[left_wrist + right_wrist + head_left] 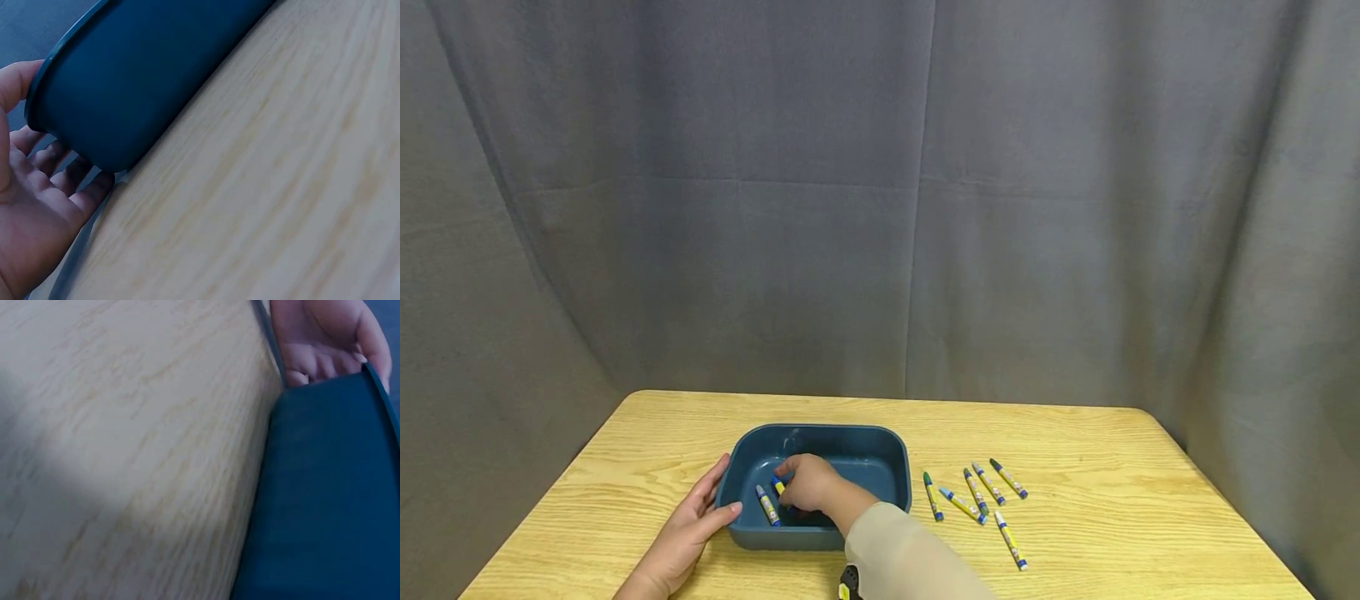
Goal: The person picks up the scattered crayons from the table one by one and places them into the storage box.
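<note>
Box (pixel 790 540) sits, left edge gripped by left hand (pixel 688 521), while right hand (pixel 811 483) pinches crayon (pixel 778 484), its floor (pixel 868 475) extending rightward.

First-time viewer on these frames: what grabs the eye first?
Probably the dark blue box near the table's front, with the right hand inside it and the left hand holding its left side. Next, six crayons lying loose to the box's right.
</note>
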The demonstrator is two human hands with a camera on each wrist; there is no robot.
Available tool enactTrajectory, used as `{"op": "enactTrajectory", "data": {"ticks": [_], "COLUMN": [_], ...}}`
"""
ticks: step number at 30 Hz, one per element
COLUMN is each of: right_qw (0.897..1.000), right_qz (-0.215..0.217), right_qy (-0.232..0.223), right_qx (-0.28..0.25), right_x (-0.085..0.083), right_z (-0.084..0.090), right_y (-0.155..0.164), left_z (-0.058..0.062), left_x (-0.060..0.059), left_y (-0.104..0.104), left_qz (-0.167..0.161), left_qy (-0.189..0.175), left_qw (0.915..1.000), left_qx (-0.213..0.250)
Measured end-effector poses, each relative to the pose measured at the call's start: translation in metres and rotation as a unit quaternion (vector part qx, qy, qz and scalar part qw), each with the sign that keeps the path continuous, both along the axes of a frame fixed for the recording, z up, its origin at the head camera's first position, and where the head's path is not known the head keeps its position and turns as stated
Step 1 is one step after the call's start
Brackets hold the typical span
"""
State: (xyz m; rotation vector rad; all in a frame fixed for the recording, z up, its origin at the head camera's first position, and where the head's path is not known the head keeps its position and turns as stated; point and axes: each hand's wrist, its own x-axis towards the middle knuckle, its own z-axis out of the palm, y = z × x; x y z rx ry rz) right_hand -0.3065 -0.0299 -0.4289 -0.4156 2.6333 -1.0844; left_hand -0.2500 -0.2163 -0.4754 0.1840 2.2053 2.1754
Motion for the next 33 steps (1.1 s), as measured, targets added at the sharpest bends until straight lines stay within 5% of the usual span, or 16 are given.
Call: {"op": "enactTrajectory", "data": {"ticks": [15, 28, 33], "right_qw": [0.996, 0.999, 1.0], "right_qz": [-0.007, -0.031, -0.008], "right_qy": [0.017, -0.009, 0.002], "right_qx": [0.085, 0.005, -0.024], "right_x": [0.001, -0.003, -0.006], "right_z": [0.003, 0.016, 0.029], "right_y": [-0.002, 0.017, 0.032], "left_z": [0.001, 0.0, 0.001], "left_x": [-0.001, -0.001, -0.001], "left_y": [0.001, 0.003, 0.001], "left_qz": [-0.002, -0.005, 0.0], "left_qy": [0.004, -0.005, -0.005], "left_qw": [1.0, 0.9999, 1.0], "left_qx": [-0.003, -0.009, -0.004]}}
